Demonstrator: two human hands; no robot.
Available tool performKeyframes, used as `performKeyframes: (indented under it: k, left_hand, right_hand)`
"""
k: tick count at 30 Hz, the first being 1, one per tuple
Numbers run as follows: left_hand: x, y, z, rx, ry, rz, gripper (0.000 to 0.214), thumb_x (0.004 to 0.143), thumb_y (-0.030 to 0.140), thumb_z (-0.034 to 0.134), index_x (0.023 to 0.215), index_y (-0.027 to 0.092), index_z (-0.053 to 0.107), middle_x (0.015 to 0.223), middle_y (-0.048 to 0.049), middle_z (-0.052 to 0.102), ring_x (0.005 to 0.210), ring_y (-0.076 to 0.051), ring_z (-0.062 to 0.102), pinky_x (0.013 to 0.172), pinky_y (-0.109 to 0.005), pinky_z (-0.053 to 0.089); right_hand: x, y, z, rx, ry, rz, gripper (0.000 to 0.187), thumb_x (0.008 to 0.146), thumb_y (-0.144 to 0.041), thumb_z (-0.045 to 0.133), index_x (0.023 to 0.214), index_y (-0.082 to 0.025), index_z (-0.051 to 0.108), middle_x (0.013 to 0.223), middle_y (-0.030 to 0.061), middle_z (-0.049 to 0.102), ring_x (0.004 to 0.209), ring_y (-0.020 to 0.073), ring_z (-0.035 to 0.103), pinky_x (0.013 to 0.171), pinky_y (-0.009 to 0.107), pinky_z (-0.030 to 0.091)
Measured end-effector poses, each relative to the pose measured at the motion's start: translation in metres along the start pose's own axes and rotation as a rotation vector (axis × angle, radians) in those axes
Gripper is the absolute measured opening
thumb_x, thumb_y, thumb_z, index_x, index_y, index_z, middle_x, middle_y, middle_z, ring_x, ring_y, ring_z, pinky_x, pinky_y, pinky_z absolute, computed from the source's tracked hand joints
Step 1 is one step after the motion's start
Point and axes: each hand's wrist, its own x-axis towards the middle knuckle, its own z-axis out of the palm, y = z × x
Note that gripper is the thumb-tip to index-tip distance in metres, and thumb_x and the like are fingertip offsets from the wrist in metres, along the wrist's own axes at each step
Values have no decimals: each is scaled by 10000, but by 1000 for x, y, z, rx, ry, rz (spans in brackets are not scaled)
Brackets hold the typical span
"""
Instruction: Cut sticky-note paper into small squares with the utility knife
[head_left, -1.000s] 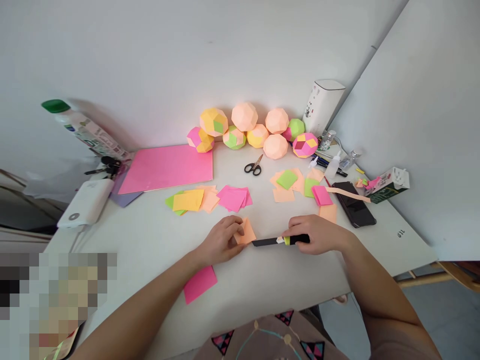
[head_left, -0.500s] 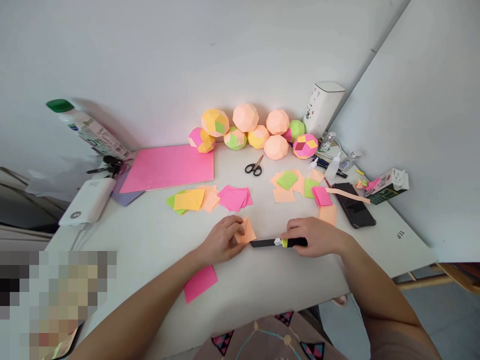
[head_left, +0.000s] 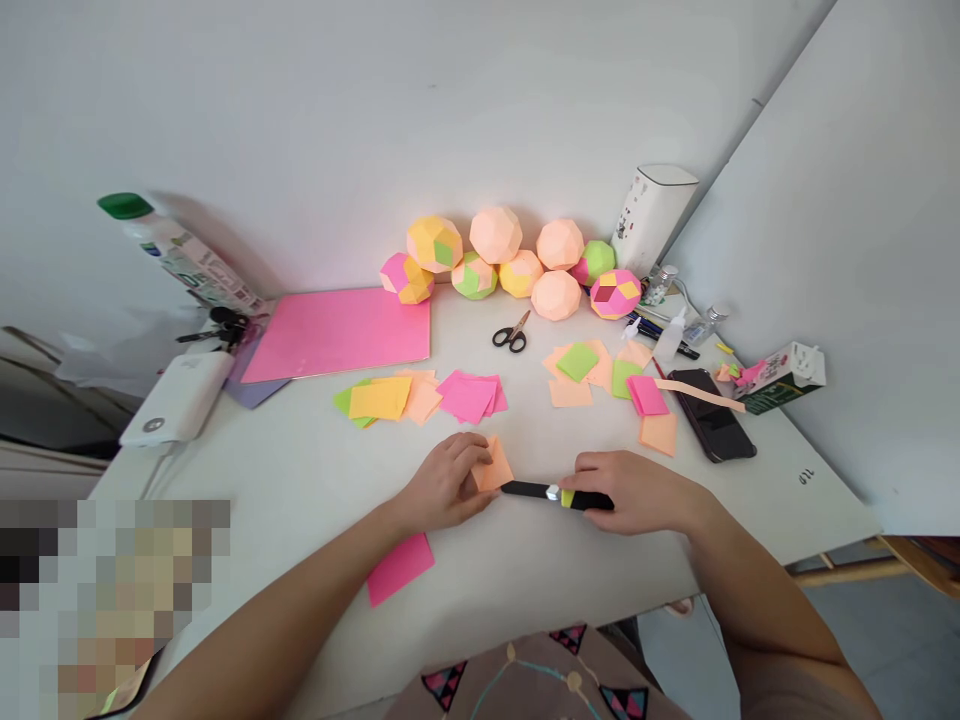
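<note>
My left hand (head_left: 446,482) has its fingers closed on a small peach sticky note (head_left: 495,466), which looks folded, just above the table. My right hand (head_left: 637,490) is wrapped round the black and yellow handle of a utility knife (head_left: 532,490). Its dark blade points left, and the tip is at the paper's lower right edge; whether it is inside a fold I cannot tell. Below my left forearm lies a pink sheet (head_left: 405,570). Behind my hands are a magenta pile of notes (head_left: 470,396) and a yellow note (head_left: 380,398) over green and peach ones.
Faceted paper balls (head_left: 556,295) are stacked against the wall. Scissors (head_left: 511,334) lie in front of them. A pink board (head_left: 337,335) and a white device (head_left: 176,400) occupy the left. On the right are loose notes (head_left: 570,392), a glue bottle (head_left: 670,337), a phone (head_left: 712,415) and a carton (head_left: 785,377).
My right hand has dropped slightly, and the knife now slants a little, its handle lower than its tip. My left hand and the peach note stay nearly still. The view has shifted slightly.
</note>
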Motion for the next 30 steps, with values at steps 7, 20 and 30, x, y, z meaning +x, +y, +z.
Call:
performKeyframes:
  k: [7, 20, 30]
  left_hand:
    - [2, 3, -3, -46, 15, -40, 200, 941, 217, 347, 920, 190, 544, 997, -87, 616, 941, -199, 594, 820, -360, 501]
    - [1, 0, -6, -10, -108, -59, 35, 855, 193, 517, 834, 191, 544, 1080, -94, 580, 980, -212, 592, 836, -378, 519]
    - [0, 1, -5, -21, -120, -89, 41, 857, 180, 513, 824, 189, 534, 1079, -90, 571, 978, -214, 587, 830, -375, 518]
  right_hand:
    - [5, -8, 8, -78, -48, 47, 437, 796, -192, 554, 1228, -200, 623, 947, 74, 611, 769, 200, 596, 628, 284, 413]
    - [11, -23, 20, -158, -44, 58, 367, 822, -197, 511, 1169, -144, 616, 920, 98, 609, 729, 193, 580, 598, 281, 382]
    - [8, -20, 18, -121, -45, 94, 432, 832, -203, 513, 1254, -143, 588, 986, 112, 628, 790, 206, 605, 634, 283, 432]
